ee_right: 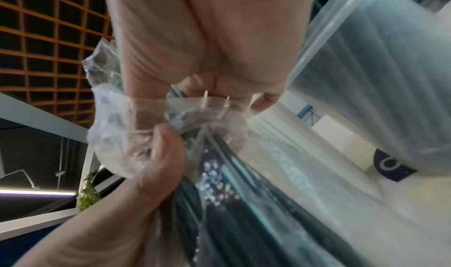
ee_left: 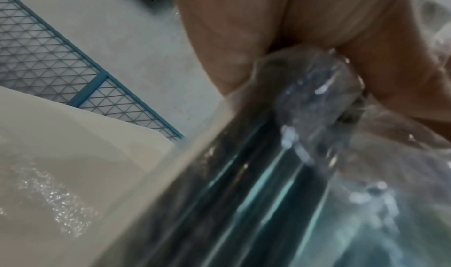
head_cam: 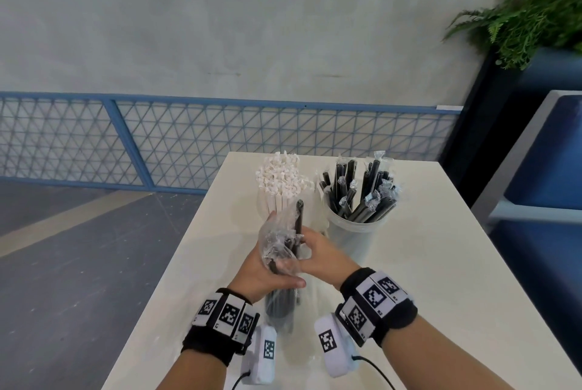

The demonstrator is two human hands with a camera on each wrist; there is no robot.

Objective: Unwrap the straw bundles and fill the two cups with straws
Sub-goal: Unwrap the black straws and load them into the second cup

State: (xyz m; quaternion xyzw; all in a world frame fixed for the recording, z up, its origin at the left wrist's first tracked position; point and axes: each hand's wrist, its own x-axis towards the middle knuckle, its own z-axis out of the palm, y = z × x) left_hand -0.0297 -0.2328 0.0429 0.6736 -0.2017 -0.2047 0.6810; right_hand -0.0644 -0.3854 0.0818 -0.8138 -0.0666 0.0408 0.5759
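Observation:
A bundle of black straws [head_cam: 281,301] in crinkled clear plastic wrap [head_cam: 274,241] stands upright on the white table [head_cam: 441,263]. My left hand [head_cam: 267,273] grips the bundle around its middle. My right hand [head_cam: 318,252] pinches black straws [head_cam: 299,216] that stick up out of the opened wrap. Behind the hands, white paper-wrapped straws [head_cam: 280,181] stand in a cup that is mostly hidden. To their right, a clear cup [head_cam: 352,232] holds several black straws. In the wrist views the bundle [ee_left: 244,194] and the wrap [ee_right: 117,136] fill the frame, with the clear cup [ee_right: 378,78] beside them.
The table's left edge runs just left of my left wrist, with grey floor below. A blue mesh railing [head_cam: 189,144] stands beyond the far edge. A fern [head_cam: 529,17] and a blue seat [head_cam: 548,153] are at the right.

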